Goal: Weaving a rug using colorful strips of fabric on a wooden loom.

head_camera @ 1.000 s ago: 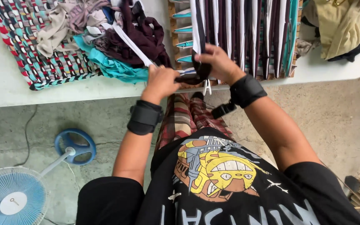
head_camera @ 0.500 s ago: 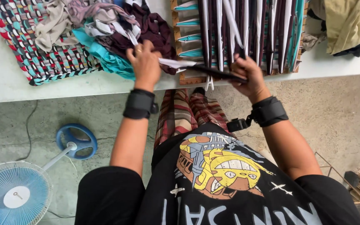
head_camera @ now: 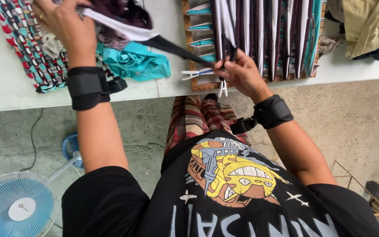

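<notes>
Where the loom (head_camera: 251, 39) leaves frame, right hand (head_camera: 237, 72) pinches half-hidden strip (head_camera: 176, 48).

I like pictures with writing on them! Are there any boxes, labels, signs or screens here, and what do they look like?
No boxes, labels, signs or screens show.
Only print: the black T-shirt's picture, on the person's chest, a yellow, orange and white cartoon vehicle with pale letters under it.

floor (head_camera: 356, 118): grey concrete, cracked | table (head_camera: 5, 87): white | fan (head_camera: 16, 206): blue, on floor | daylight
</notes>
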